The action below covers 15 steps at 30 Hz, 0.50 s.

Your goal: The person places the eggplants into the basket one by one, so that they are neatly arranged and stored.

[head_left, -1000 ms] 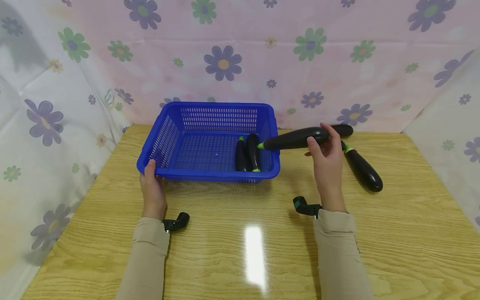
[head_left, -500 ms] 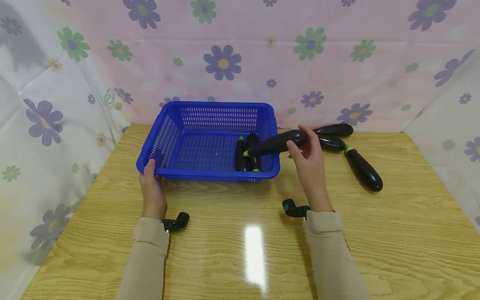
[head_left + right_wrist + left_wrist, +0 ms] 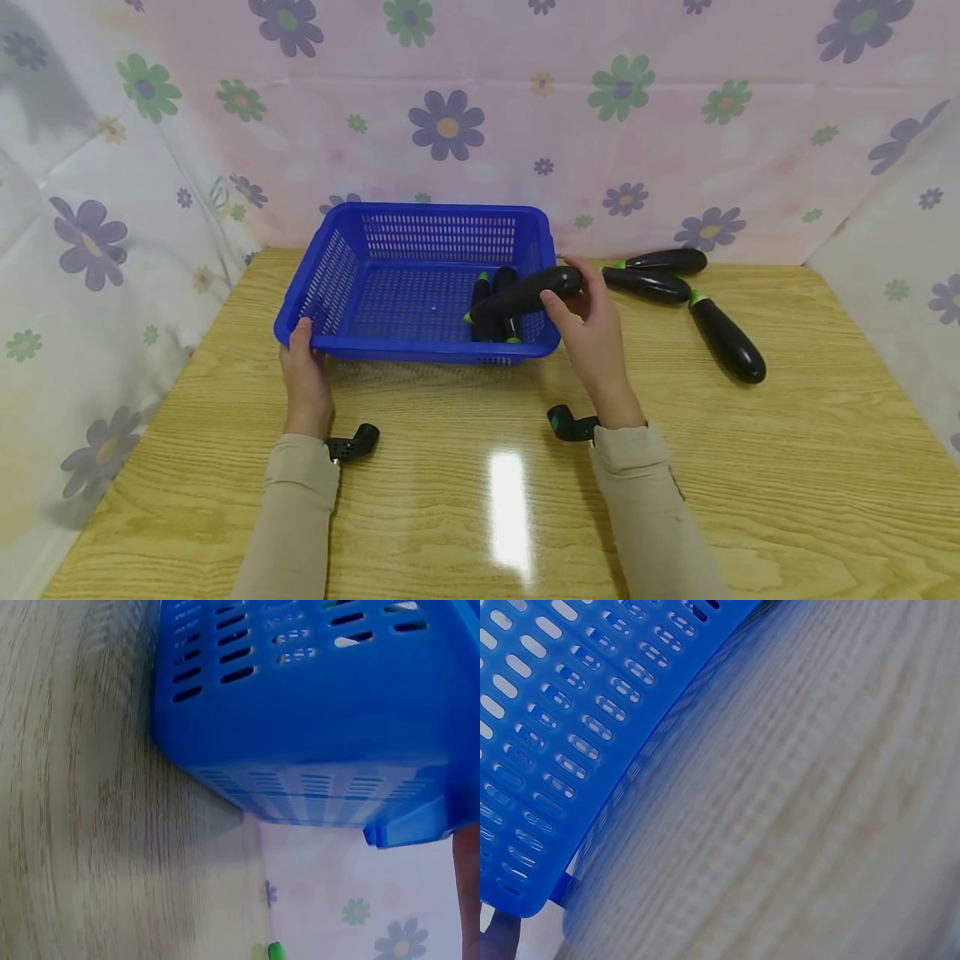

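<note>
My right hand [image 3: 596, 350] holds an eggplant [image 3: 528, 294] by its thick end, thumb on the near side. The green stem end points left and down, over the right part of a blue plastic basket [image 3: 408, 347]. Beneath it, partly covered, two more eggplants lie in the basket; the right one [image 3: 506, 277] shows its rounded top. At the basket's front left corner, my left hand [image 3: 306, 379] grips the rim with the thumb on top. Perforated basket wall [image 3: 577, 712] fills the upper left of the left wrist view.
Right of the basket, three eggplants lie on the wooden table [image 3: 420, 508]: one at the back [image 3: 667, 260], one just before it, and one slanting forward [image 3: 726, 340]. A flowered cloth [image 3: 495, 83] hangs behind the table. Small black devices sit at both wrists.
My right hand has carried the eggplant left and slightly down, from beside the basket to over the two eggplants inside. The left hand and basket stay in place.
</note>
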Each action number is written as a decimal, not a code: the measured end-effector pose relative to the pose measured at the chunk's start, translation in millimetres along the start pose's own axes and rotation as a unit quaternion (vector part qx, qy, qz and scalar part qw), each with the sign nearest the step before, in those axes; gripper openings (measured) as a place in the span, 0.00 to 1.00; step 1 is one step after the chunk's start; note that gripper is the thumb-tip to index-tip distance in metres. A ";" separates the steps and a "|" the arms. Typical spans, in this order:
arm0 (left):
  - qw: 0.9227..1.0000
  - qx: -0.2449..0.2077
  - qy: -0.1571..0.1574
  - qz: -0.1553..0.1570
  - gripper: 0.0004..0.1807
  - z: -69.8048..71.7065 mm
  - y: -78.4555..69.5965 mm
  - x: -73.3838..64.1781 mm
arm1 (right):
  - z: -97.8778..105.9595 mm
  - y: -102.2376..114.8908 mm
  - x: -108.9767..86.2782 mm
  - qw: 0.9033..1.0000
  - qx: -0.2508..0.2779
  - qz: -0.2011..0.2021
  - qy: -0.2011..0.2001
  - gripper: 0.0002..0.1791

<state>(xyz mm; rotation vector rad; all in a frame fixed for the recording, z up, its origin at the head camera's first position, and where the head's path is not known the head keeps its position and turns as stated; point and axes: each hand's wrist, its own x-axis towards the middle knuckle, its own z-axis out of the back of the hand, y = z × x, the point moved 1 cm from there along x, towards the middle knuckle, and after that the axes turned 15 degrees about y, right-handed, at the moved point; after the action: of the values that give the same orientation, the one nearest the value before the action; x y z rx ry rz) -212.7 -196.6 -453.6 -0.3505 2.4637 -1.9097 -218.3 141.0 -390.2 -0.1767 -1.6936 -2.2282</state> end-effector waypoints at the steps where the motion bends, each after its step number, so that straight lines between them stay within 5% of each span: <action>1: 1.000 0.002 0.000 0.001 0.31 -0.2 -0.2 -0.1 | -0.8 0.7 0.0 1.000 -0.001 0.001 0.001 0.29; 15: 1.000 0.006 0.012 -0.006 0.30 0.5 0.4 0.9 | -6.8 4.7 0.4 0.997 -0.064 -0.007 0.047 0.30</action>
<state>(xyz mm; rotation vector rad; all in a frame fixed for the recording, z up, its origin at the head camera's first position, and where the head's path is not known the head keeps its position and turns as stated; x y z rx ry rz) -213.5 -197.1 -454.0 -0.3445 2.4692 -1.9427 -216.4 133.4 -387.7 -0.0881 -1.5103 -2.3180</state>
